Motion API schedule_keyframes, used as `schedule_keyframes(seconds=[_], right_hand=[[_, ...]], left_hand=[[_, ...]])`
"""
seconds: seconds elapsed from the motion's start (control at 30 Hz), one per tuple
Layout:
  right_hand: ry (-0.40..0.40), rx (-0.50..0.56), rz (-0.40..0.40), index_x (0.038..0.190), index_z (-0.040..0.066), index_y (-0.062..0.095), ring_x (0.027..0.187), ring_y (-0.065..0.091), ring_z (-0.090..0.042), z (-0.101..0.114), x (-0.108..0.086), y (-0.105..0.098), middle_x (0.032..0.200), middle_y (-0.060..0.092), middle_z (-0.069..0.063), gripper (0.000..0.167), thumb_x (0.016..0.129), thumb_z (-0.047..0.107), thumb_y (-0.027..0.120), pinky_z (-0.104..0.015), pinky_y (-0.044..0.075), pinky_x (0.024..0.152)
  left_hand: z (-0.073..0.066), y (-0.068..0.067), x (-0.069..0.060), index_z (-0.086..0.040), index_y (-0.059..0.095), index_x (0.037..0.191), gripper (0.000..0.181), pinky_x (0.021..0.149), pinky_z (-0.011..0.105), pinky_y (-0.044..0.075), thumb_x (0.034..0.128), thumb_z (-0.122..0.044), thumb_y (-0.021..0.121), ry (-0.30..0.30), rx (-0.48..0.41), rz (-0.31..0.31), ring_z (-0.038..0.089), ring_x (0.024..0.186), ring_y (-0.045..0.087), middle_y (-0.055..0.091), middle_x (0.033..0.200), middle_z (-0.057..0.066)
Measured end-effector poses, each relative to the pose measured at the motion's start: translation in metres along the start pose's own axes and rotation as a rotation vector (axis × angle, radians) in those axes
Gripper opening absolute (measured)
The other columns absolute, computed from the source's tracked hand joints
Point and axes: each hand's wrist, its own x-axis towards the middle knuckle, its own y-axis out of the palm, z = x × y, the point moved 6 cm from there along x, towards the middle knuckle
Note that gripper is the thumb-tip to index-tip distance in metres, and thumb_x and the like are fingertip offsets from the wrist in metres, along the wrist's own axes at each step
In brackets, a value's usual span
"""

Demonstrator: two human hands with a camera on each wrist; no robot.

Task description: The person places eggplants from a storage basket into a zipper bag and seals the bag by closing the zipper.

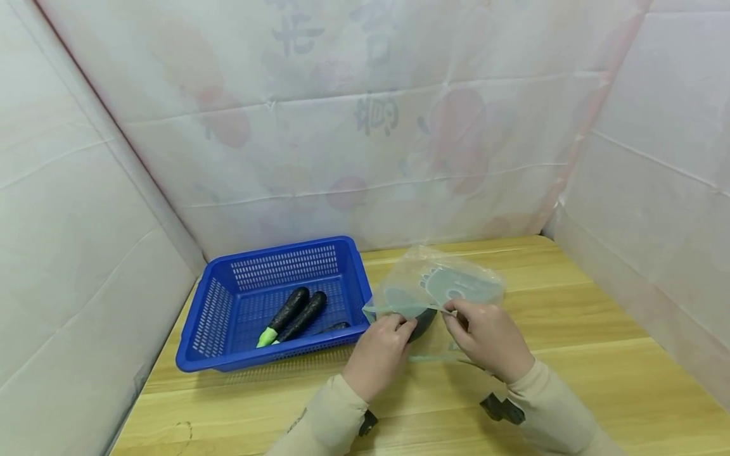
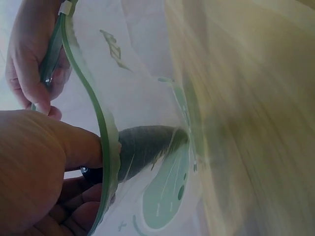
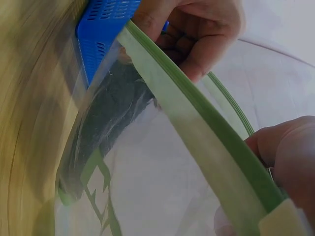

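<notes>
While the right hand (image 1: 492, 339) pinches a clear bag (image 1: 464, 288) by its unsealed mouth, the left hand (image 1: 377, 351) grips one dark vegetable (image 1: 423, 324), apparently mostly bagged, at right; unbagged, further dark vegetables (image 1: 292, 308) in the blue basket (image 1: 228, 361), left.

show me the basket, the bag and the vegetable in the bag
basket (image 1: 285, 267), head view, back wall
bag (image 1: 470, 285), head view, printed side
vegetable in the bag (image 2: 147, 147), left wrist view, middle of its body
</notes>
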Motion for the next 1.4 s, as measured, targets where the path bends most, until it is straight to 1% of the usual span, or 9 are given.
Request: schedule_keyframes(seconds=[0.17, 0.33, 0.43, 0.57, 0.77, 0.9, 1.03, 1.2, 1.4], right_hand=[[0.010, 0.003, 0.019, 0.087, 0.012, 0.069, 0.042, 0.029, 0.008, -0.001, -0.001, 0.002, 0.055, 0.040, 0.021, 0.006, 0.087, 0.009, 0.064, -0.014, 0.028, 0.040], [0.009, 0.016, 0.028, 0.086, 0.012, 0.069, 0.043, 0.030, 0.007, -0.001, -0.002, 0.004, 0.056, 0.041, 0.021, 0.007, 0.088, 0.011, 0.063, -0.014, 0.028, 0.039], [-0.004, 0.023, 0.023, 0.085, 0.013, 0.069, 0.043, 0.030, 0.007, 0.000, -0.001, 0.004, 0.056, 0.042, 0.020, 0.008, 0.089, 0.012, 0.062, -0.014, 0.028, 0.039], [-0.016, 0.026, 0.012, 0.084, 0.014, 0.069, 0.044, 0.029, 0.008, 0.002, -0.001, 0.004, 0.056, 0.041, 0.020, 0.007, 0.087, 0.010, 0.065, -0.013, 0.027, 0.040], [-0.016, 0.029, 0.005, 0.085, 0.015, 0.069, 0.044, 0.029, 0.009, 0.005, 0.000, 0.001, 0.057, 0.041, 0.022, 0.008, 0.085, 0.006, 0.067, -0.012, 0.028, 0.040], [-0.022, 0.033, -0.003, 0.083, 0.015, 0.068, 0.044, 0.029, 0.010, 0.007, 0.001, -0.001, 0.056, 0.040, 0.022, 0.010, 0.085, 0.006, 0.068, -0.012, 0.027, 0.040], [-0.034, 0.030, -0.011, 0.082, 0.016, 0.066, 0.044, 0.027, 0.010, 0.007, 0.002, -0.001, 0.055, 0.038, 0.022, 0.011, 0.084, 0.005, 0.067, -0.012, 0.026, 0.039], [-0.020, 0.027, 0.008, 0.083, 0.015, 0.067, 0.043, 0.028, 0.009, 0.004, 0.000, 0.001, 0.055, 0.039, 0.021, 0.007, 0.087, 0.009, 0.065, -0.012, 0.027, 0.039], [-0.008, 0.017, 0.024, 0.084, 0.015, 0.067, 0.042, 0.028, 0.008, 0.002, 0.000, 0.001, 0.055, 0.039, 0.021, 0.006, 0.089, 0.012, 0.064, -0.013, 0.026, 0.039]], left_hand=[[-0.003, 0.003, 0.001, -0.006, 0.070, 0.112, 0.035, 0.076, 0.024, 0.052, 0.0793, -0.013, 0.079, -0.007, 0.024, -0.003, 0.016, 0.085, 0.063, 0.065, 0.099, 0.004], [-0.005, 0.007, 0.001, -0.006, 0.071, 0.110, 0.036, 0.073, 0.025, 0.053, 0.0778, -0.019, 0.081, -0.046, 0.049, 0.000, 0.016, 0.082, 0.064, 0.067, 0.097, 0.005], [-0.007, 0.009, 0.001, -0.006, 0.071, 0.108, 0.037, 0.069, 0.026, 0.053, 0.0754, -0.020, 0.083, -0.073, 0.061, -0.018, 0.016, 0.077, 0.063, 0.067, 0.092, 0.005], [-0.009, 0.010, 0.001, -0.006, 0.072, 0.105, 0.036, 0.064, 0.028, 0.052, 0.0738, -0.020, 0.083, -0.093, 0.083, -0.049, 0.016, 0.072, 0.063, 0.067, 0.087, 0.004], [-0.009, 0.012, 0.001, -0.006, 0.071, 0.104, 0.035, 0.063, 0.028, 0.052, 0.0745, -0.021, 0.083, -0.114, 0.107, -0.041, 0.016, 0.070, 0.063, 0.068, 0.087, 0.004], [-0.008, 0.013, 0.000, -0.006, 0.072, 0.106, 0.036, 0.064, 0.027, 0.052, 0.0747, -0.021, 0.083, -0.120, 0.105, -0.038, 0.015, 0.071, 0.064, 0.068, 0.089, 0.004], [-0.007, 0.013, -0.001, -0.007, 0.072, 0.103, 0.033, 0.063, 0.027, 0.052, 0.0750, -0.020, 0.082, -0.119, 0.102, -0.039, 0.015, 0.070, 0.063, 0.068, 0.088, 0.004], [-0.007, 0.013, -0.002, -0.008, 0.072, 0.098, 0.028, 0.062, 0.025, 0.051, 0.0746, -0.020, 0.083, -0.112, 0.087, -0.045, 0.013, 0.069, 0.062, 0.066, 0.086, 0.002], [-0.009, 0.010, 0.000, -0.008, 0.072, 0.095, 0.025, 0.064, 0.025, 0.052, 0.0753, -0.020, 0.082, -0.101, 0.061, -0.046, 0.013, 0.071, 0.062, 0.066, 0.086, 0.002]])
